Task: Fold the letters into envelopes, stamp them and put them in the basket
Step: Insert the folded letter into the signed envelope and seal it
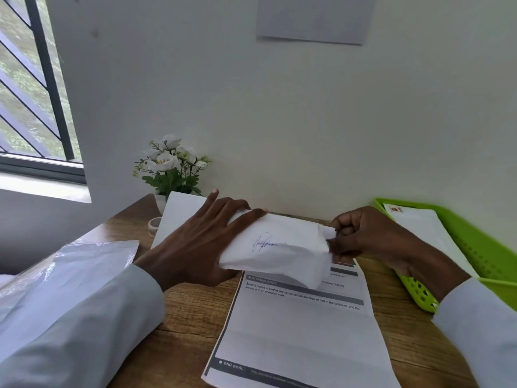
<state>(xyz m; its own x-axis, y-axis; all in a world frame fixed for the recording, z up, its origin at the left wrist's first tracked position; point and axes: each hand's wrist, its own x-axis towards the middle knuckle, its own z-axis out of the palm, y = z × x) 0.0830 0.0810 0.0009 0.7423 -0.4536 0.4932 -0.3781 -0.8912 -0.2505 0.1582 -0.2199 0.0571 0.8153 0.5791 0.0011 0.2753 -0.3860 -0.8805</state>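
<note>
A white envelope [275,247] with a blue signature on it is held above the desk. My left hand [195,245] grips its left end, fingers spread over the top. My right hand [363,236] pinches a folded white letter [329,233] at the envelope's right opening; most of that letter is hidden inside. A printed letter [302,331] lies flat on the wooden desk below. The green plastic basket [481,247] stands at the right with a stamped envelope [419,222] in it.
A blank white sheet [179,214] lies behind my left hand. A vase of white flowers [170,166] and a small roll of tape [154,225] stand near the wall. A clear plastic packet [92,261] lies at the left. A window is at far left.
</note>
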